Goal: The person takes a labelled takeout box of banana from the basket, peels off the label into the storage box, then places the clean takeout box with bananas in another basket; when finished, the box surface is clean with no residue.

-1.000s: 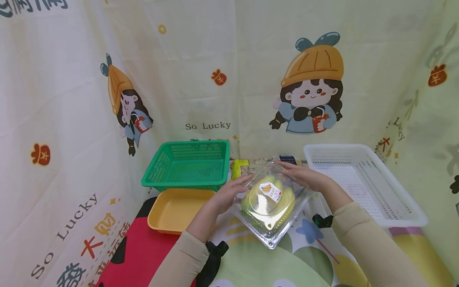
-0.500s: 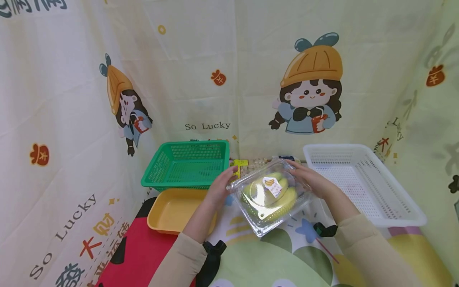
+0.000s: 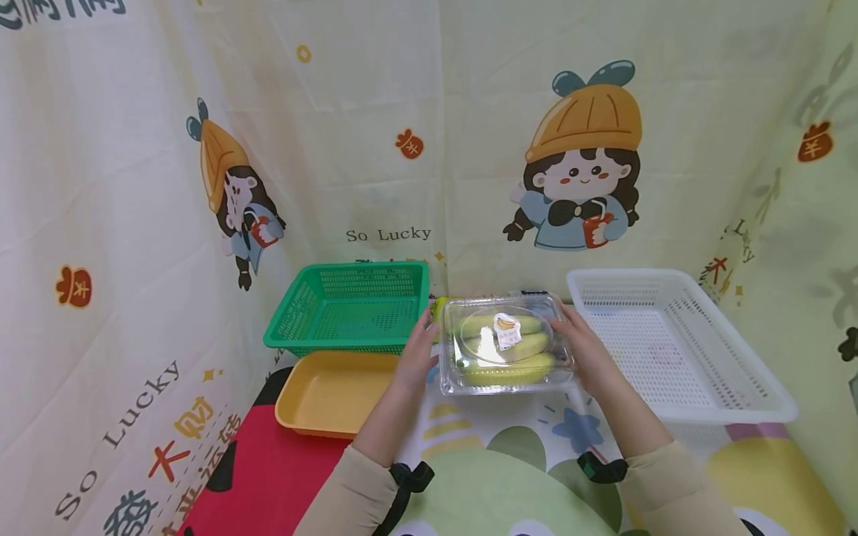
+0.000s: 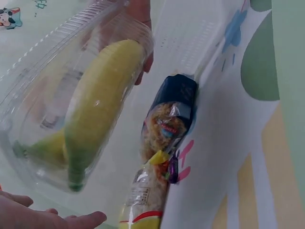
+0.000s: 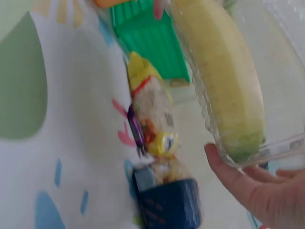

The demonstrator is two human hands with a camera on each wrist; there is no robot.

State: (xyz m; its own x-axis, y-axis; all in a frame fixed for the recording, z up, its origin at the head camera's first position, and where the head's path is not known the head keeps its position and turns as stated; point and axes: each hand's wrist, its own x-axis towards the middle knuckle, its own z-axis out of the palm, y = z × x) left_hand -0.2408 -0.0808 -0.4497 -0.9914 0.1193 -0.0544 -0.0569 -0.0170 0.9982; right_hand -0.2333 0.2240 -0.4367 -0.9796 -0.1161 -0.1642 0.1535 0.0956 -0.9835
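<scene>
A clear plastic clamshell box (image 3: 506, 380) of bananas (image 3: 509, 370), with a banana sticker on its lid, is held up above the table and tilted toward the head camera. My right hand (image 3: 583, 350) grips its right end, thumb on the front and fingers mostly hidden behind. In the right wrist view the right hand's fingers (image 5: 228, 174) lie against the box's corner. My left hand (image 3: 417, 361) is beside the left end, fingers spread. The left wrist view shows a small gap between these fingers (image 4: 86, 220) and the box.
Behind the box lie a yellow-ended food packet (image 5: 155, 112) and a navy packet (image 5: 171, 202), with a small purple item (image 5: 135, 126) alongside. A green basket (image 3: 288, 324) and a yellow tray (image 3: 295, 417) stand left, a white basket (image 3: 751, 372) right.
The box has turned from a diagonal pose to nearly level, its lid more toward the head camera. My left hand shifted along its left side; my right hand moved to its right end.
</scene>
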